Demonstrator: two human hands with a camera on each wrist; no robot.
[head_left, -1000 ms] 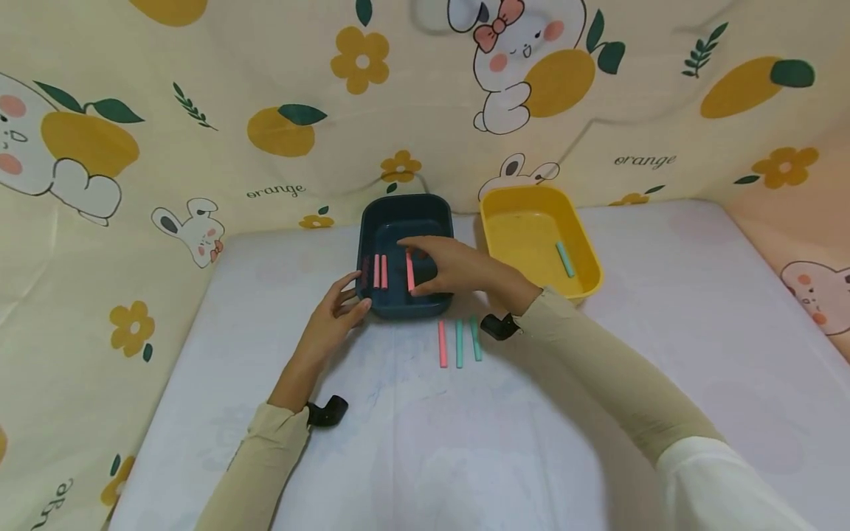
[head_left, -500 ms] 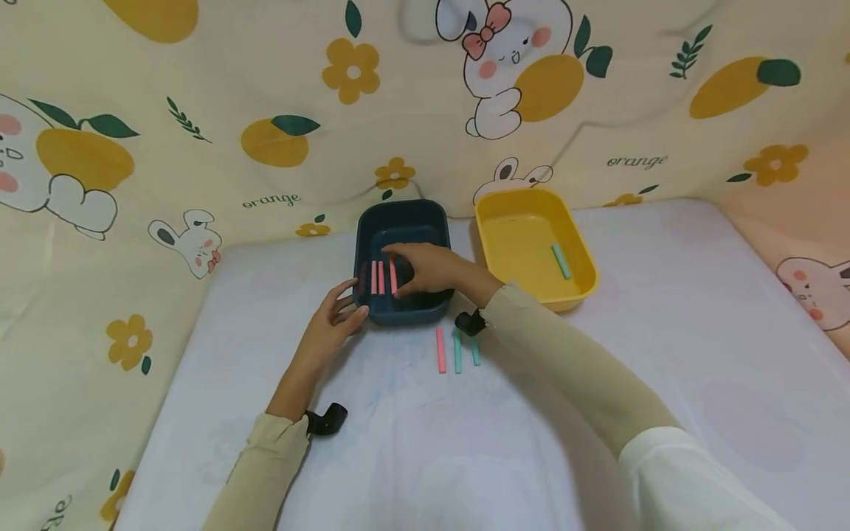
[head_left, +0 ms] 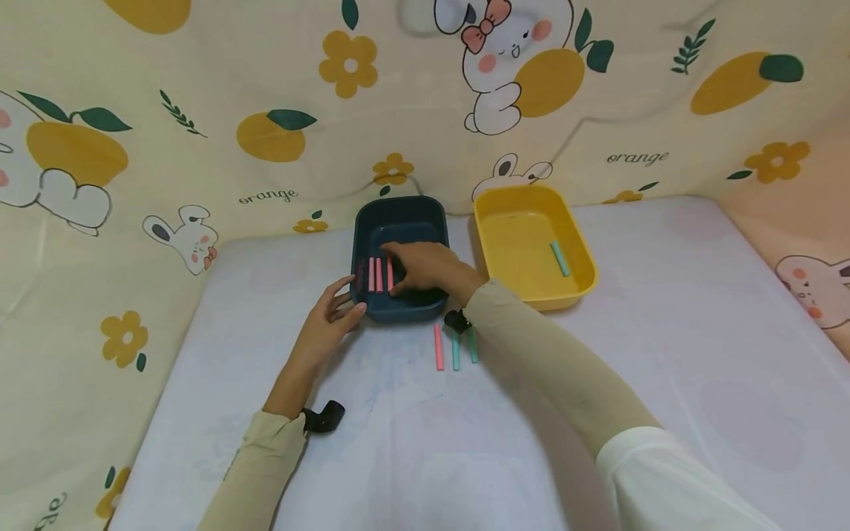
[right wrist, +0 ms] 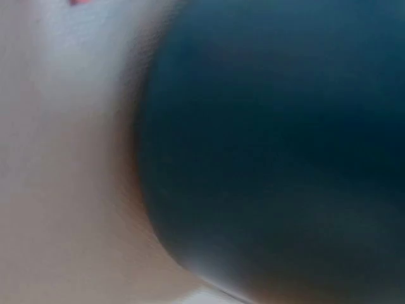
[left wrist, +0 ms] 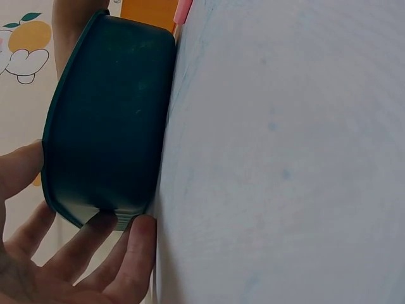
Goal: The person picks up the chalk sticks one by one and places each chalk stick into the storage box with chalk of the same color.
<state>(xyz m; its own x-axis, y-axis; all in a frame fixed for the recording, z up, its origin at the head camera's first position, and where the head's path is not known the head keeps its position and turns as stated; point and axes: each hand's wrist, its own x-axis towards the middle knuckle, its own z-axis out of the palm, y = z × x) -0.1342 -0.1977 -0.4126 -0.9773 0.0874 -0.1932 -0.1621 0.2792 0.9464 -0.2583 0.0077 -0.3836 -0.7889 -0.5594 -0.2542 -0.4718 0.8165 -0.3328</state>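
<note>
- Pink, straight, slim stick (head_left: 390, 274): inside the dark blue, rounded-rectangular bin (head_left: 406, 313), pinched lengthwise by the person's bare right hand (head_left: 428, 265). Contact with the blue bin's floor: cannot tell.
- Grip of the right hand: closed on that stick, thumb at the end nearer the person, fingers at the far end; back of the hand over the right part of the blue bin. Right wrist view too blurred to show the pinch.
- Just left of the held stick, also inside the blue bin: two matching pink sticks (head_left: 379, 275), side by side, nearly parallel, slightly apart.
- At the blue bin's left side, by the near corner: bare left hand (head_left: 325, 317), fingers apart and gently bent, tips touching rim and outer wall.
- In front of the blue bin, toward its right corner: another pink stick (head_left: 439, 348), then two slim teal sticks (head_left: 456, 355), partly covered by a black wrist-worn device (head_left: 457, 321) on the right wrist.
- Right of the blue bin, just beside: bright yellow, rounded-rectangular bin (head_left: 553, 303), with a lone teal stick (head_left: 560, 258) lying slanted inside, near the wall farther from the blue bin.
- Under the blue bin: whitish tabletop (head_left: 398, 450).
- Behind the blue bin: cream cloth (head_left: 412, 88) printed with rabbits, oranges and flowers.
</note>
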